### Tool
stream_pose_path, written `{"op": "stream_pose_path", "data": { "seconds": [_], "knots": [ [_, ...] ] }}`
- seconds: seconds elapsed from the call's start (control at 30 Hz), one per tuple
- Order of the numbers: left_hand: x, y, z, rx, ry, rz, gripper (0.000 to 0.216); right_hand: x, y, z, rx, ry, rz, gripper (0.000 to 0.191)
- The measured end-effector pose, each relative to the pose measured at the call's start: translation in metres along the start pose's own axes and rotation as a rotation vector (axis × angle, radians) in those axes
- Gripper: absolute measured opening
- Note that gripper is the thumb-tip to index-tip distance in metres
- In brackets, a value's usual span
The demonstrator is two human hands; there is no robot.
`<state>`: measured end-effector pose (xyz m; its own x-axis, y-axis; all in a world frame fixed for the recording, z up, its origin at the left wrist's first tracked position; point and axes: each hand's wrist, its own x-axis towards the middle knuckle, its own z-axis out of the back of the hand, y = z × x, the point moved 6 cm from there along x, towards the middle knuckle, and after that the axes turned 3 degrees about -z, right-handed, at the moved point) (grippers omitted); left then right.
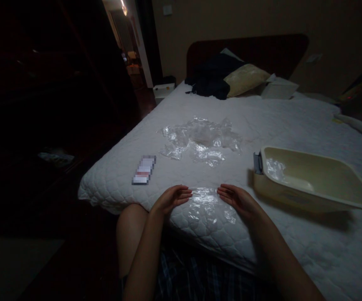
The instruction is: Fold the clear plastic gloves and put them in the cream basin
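Note:
A clear plastic bag [206, 205] lies flat on the near corner of the white quilted bed [293, 121]. My left hand [172, 200] rests at its left edge, fingers stretched out and pointing right, touching the plastic. My right hand [237, 200] lies at the bag's right edge, fingers extended and pointing left. Neither hand grips anything. Farther up the bed sits a loose pile of clear plastic bags [201, 141].
A cream plastic basin [318, 196] with a grey handle stands to the right, a piece of plastic inside. A small flat packet [143, 169] lies to the left of the pile. Dark clothing [210, 77] and a pillow [246, 79] are at the headboard. The bed's left side drops to a dark floor.

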<state>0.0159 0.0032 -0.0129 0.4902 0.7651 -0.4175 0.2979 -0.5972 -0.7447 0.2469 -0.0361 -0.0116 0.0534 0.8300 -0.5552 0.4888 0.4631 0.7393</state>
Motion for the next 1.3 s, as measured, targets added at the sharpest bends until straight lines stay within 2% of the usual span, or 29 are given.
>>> {"op": "stream_pose_path", "data": {
  "seconds": [0.1,0.17,0.27,0.4,0.57,0.73,0.9,1.03,1.17,1.3],
  "knots": [
    [-0.003,-0.006,0.003,0.119,-0.052,-0.109,0.019,-0.002,0.01,0.016,-0.155,-0.079,0.125,0.013],
    [-0.006,-0.01,0.006,0.244,-0.132,-0.188,0.022,-0.004,0.014,0.025,-0.3,-0.123,0.169,0.02],
    [-0.009,-0.011,0.008,0.446,-0.234,-0.194,0.028,-0.006,0.013,0.027,-0.492,-0.094,0.162,0.027],
    [-0.006,-0.007,0.005,0.594,-0.209,-0.192,0.028,-0.005,0.01,0.021,-0.57,-0.046,0.143,0.035],
    [0.001,-0.002,0.006,0.544,-0.207,-0.29,0.025,0.002,0.006,0.014,-0.572,0.012,0.14,0.034],
    [0.004,-0.001,-0.001,0.529,-0.221,-0.337,0.025,0.005,0.009,0.011,-0.607,0.01,0.226,0.026],
    [0.008,-0.004,-0.005,0.404,-0.268,-0.362,0.045,0.007,0.014,0.006,-0.528,0.004,0.327,0.026],
    [0.021,-0.008,-0.004,0.365,-0.182,-0.304,0.055,0.012,0.02,0.005,-0.543,-0.016,0.417,0.028],
    [0.032,-0.01,-0.003,0.442,-0.101,-0.28,0.044,0.017,0.024,0.005,-0.594,-0.04,0.466,0.031],
    [0.036,-0.008,-0.004,0.472,-0.124,-0.356,0.035,0.019,0.024,0.009,-0.59,-0.103,0.488,0.032]
  ]
}}
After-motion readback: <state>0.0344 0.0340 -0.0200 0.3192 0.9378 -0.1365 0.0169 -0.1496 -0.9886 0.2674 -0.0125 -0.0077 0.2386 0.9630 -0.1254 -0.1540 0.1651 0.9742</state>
